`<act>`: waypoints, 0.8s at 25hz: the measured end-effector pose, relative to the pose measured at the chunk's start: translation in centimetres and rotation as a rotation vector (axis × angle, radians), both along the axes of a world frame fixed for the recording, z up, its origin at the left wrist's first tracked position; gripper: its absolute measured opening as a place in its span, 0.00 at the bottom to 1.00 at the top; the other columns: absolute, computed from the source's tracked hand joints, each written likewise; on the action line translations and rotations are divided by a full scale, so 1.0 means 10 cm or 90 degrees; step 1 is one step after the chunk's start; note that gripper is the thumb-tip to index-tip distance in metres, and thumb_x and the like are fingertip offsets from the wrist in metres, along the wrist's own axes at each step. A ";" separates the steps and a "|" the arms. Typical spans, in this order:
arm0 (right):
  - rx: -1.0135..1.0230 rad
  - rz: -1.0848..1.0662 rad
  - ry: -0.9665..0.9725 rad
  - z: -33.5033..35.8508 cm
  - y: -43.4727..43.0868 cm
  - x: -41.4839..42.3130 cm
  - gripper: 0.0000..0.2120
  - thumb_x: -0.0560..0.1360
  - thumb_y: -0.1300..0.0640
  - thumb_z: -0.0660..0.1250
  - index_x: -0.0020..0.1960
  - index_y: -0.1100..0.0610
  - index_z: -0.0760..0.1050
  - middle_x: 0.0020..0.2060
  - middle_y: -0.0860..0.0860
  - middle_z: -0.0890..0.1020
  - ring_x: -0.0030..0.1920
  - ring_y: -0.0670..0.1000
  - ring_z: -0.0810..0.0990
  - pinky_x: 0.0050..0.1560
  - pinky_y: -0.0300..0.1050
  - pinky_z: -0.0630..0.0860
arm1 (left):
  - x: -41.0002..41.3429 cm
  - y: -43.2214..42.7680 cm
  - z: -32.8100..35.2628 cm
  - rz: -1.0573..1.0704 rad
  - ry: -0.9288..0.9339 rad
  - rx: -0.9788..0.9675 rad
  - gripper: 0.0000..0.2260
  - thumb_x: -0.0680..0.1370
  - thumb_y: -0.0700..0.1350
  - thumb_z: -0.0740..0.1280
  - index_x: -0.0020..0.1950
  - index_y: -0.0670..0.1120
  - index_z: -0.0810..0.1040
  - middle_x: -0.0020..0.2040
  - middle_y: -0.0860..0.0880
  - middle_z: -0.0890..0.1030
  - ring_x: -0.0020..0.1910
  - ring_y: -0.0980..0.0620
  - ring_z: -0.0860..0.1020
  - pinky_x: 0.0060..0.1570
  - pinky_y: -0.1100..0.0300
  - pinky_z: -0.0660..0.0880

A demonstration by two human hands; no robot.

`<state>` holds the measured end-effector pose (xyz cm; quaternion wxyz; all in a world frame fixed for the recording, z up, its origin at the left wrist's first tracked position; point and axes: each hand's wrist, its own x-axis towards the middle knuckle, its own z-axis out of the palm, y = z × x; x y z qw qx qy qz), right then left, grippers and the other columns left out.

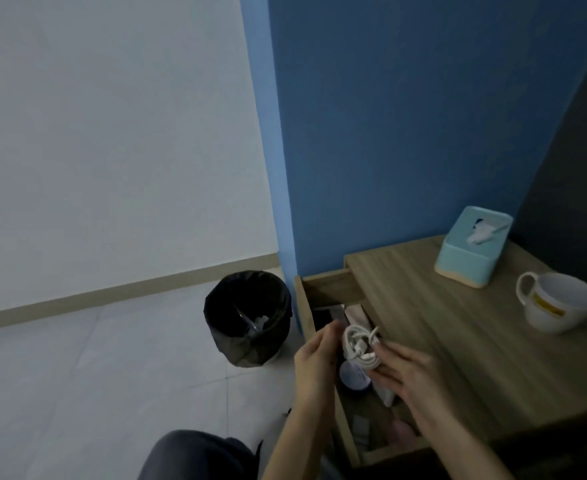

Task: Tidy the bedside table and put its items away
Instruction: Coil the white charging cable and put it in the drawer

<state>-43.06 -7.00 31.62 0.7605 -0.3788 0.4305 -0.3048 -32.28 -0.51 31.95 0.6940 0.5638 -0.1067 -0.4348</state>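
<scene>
White cable coil (359,344) is sitting pinched in your right grip (402,372), directly above the open drawer (333,289); left grip (314,355) curling alongside, contact unclear

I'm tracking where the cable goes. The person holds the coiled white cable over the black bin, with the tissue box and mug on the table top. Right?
Not quite: the head view shows the right hand holding the cable over the open drawer, not the bin, which stands on the floor beside it. The tissue box and mug are on the table top.
</scene>
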 end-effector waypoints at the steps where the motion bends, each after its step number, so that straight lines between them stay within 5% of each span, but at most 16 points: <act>1: 0.028 -0.010 0.022 -0.16 -0.05 0.02 0.11 0.74 0.66 0.63 0.56 0.66 0.76 0.39 0.57 0.84 0.39 0.52 0.83 0.29 0.38 0.80 | 0.07 -0.04 -0.15 0.023 -0.003 0.037 0.10 0.79 0.45 0.64 0.54 0.41 0.81 0.54 0.45 0.83 0.56 0.50 0.79 0.49 0.64 0.74; 4: 0.126 -0.032 0.063 -0.63 -0.15 0.13 0.09 0.75 0.66 0.63 0.54 0.64 0.76 0.30 0.52 0.85 0.39 0.52 0.80 0.27 0.40 0.79 | 0.22 -0.13 -0.57 0.095 0.013 0.165 0.15 0.81 0.46 0.60 0.66 0.44 0.75 0.66 0.47 0.75 0.69 0.47 0.69 0.63 0.56 0.64; 8: 0.203 -0.061 0.110 -1.10 -0.26 0.28 0.14 0.76 0.63 0.63 0.62 0.63 0.73 0.47 0.58 0.81 0.44 0.53 0.79 0.39 0.44 0.74 | 0.23 -0.26 -1.10 0.110 0.119 0.231 0.19 0.82 0.46 0.58 0.72 0.43 0.67 0.71 0.44 0.70 0.70 0.43 0.67 0.71 0.51 0.62; 11: 0.251 -0.093 0.134 -1.32 -0.36 0.38 0.13 0.77 0.62 0.61 0.61 0.61 0.72 0.51 0.58 0.77 0.49 0.55 0.76 0.47 0.44 0.74 | 0.31 -0.39 -1.47 0.100 0.195 0.216 0.16 0.80 0.49 0.59 0.66 0.45 0.73 0.64 0.45 0.76 0.65 0.42 0.73 0.68 0.45 0.67; 15: 0.282 -0.107 0.248 -1.62 -0.39 0.52 0.07 0.76 0.61 0.63 0.43 0.64 0.76 0.38 0.58 0.77 0.37 0.57 0.74 0.39 0.46 0.78 | 0.34 -0.48 -1.74 0.060 0.297 0.167 0.23 0.77 0.58 0.62 0.62 0.43 0.78 0.59 0.39 0.80 0.60 0.39 0.78 0.65 0.42 0.71; 20: 0.223 -0.050 0.325 -1.92 -0.31 0.64 0.12 0.77 0.64 0.60 0.52 0.73 0.76 0.35 0.63 0.83 0.43 0.61 0.77 0.54 0.51 0.74 | 0.16 -0.53 -2.43 0.077 0.397 0.126 0.39 0.62 0.69 0.71 0.68 0.50 0.72 0.68 0.44 0.75 0.66 0.42 0.74 0.68 0.44 0.67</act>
